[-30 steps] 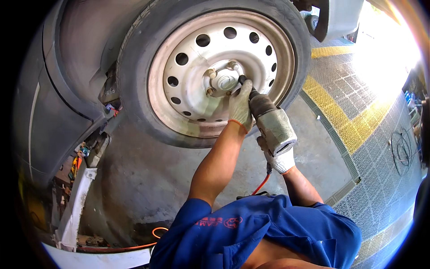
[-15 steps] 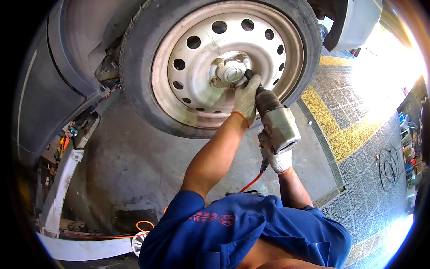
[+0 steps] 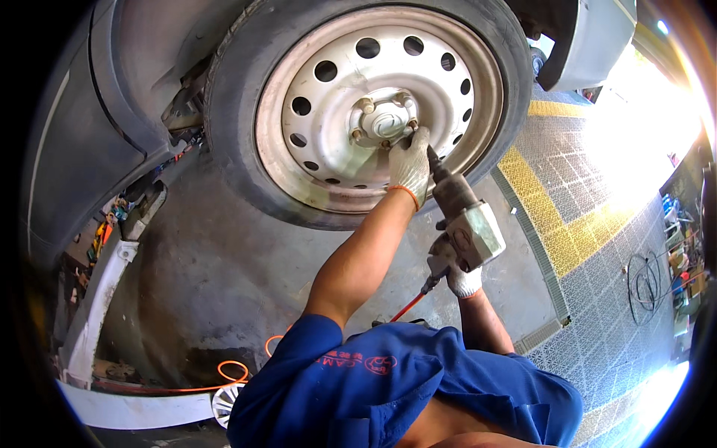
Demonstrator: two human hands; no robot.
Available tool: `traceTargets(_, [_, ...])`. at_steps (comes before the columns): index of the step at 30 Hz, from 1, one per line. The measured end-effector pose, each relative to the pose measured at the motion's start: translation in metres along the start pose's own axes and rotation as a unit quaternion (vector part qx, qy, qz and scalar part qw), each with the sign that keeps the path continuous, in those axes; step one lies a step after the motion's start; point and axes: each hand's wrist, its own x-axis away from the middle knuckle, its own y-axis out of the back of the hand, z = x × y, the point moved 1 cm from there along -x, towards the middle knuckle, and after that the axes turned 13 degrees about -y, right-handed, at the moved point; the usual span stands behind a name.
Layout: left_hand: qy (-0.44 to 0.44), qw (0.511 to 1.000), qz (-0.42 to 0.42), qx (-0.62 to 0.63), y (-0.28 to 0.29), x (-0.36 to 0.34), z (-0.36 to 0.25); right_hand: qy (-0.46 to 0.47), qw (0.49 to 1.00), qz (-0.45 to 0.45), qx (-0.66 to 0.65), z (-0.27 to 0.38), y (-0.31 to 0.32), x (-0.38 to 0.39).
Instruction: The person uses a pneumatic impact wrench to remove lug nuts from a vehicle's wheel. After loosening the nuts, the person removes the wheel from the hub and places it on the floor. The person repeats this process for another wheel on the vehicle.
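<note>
A steel wheel (image 3: 310,149) with a dark tyre (image 3: 235,142) fills the top middle, with several lug nuts around its centre cap (image 3: 388,124). My left hand (image 3: 409,160), in a white glove, has its fingers curled at the lower right lug nut (image 3: 413,124); what they hold is hidden. My right hand (image 3: 459,272), also gloved, grips the handle of a large air impact wrench (image 3: 474,231). The wrench's dark nose (image 3: 441,168) points up at the hub, just right of my left fingers. An orange air hose (image 3: 407,306) runs down from its handle.
Grey car bodywork (image 3: 82,164) surrounds the wheel. A pale metal lift arm (image 3: 108,299) stands lower left, near a hubcap (image 3: 222,403) and loops of hose. Yellow and grey floor grating (image 3: 538,213) lies right, with a coiled black cable (image 3: 644,287) and cluttered items (image 3: 680,246).
The wrench has drawn back slightly down and right from the hub, and its body has turned. My left hand remains at the lug nut. The view has shifted a little.
</note>
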Motion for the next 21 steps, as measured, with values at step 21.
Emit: traceTargets(21, [0.319, 0.933, -0.002, 0.169, 0.382, 0.249, 0.066, -0.138, 0.824, 0.491, 0.246, -0.001, -0.033, 0.014])
